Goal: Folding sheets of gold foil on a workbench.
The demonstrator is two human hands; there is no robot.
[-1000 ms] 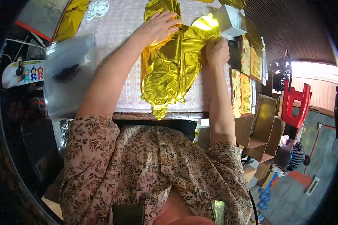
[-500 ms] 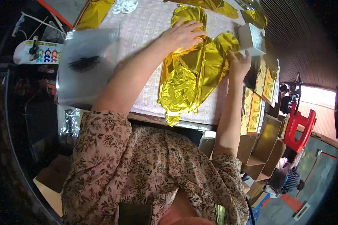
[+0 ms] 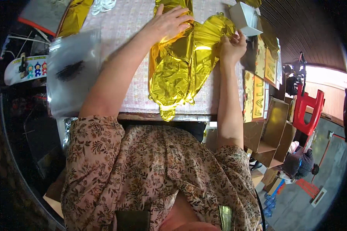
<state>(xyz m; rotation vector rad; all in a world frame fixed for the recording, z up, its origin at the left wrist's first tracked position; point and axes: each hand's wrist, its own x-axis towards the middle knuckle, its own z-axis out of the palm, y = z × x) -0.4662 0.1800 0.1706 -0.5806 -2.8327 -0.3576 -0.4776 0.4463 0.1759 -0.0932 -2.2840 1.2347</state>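
Note:
A flat, crinkled gold foil balloon lies on the cloth-covered table, its narrow tab hanging over the front edge. My left hand rests on its upper part with the fingers spread, pressing on the foil. At the right, my right hand pinches the edge of a flap of the balloon that spreads out to that side. Part of the foil under my left palm is hidden.
Clear plastic bags lie stacked at the left. A white box stands beyond my right hand, near printed cards. Cardboard boxes and a red plastic stool are at the right, with a person farther off.
The view has shifted, so the table sits farther left and higher. My right hand's fingers have curled closed on the flap's edge. My left hand stays on the foil.

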